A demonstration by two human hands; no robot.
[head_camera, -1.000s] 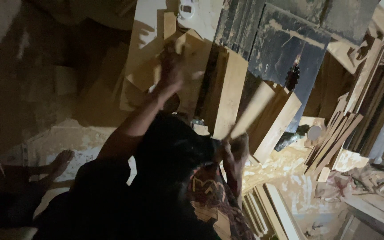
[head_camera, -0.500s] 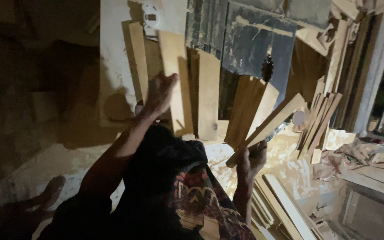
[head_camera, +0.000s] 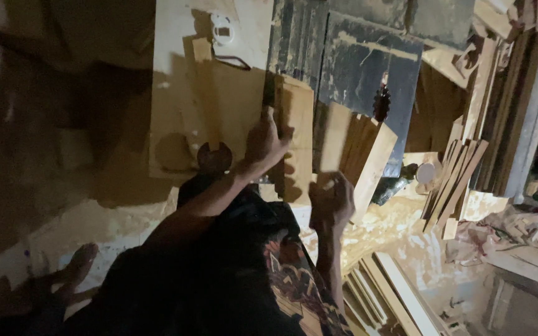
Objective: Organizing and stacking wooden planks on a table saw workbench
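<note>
Two bare hands work among leaning wood boards in dim workshop. Left hand (head_camera: 268, 142) rests on upright plank (head_camera: 297, 134), fingers curled over its edge. Right hand (head_camera: 331, 202), just right of that plank, fingers closed round bottom end of short board (head_camera: 335, 137), held upright. Saw blade (head_camera: 381, 102) stands right of board. Best handling, by judgement: steady grip, board clear of blade. Half second earlier, board tilted rightward; now vertical, nearer plank.

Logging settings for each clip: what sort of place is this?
Probably a woodworking shop: pale wooden boards leaning upright, a dark toothed circular saw blade, and thin wooden strips stacked by the sawdust-strewn floor.
</note>
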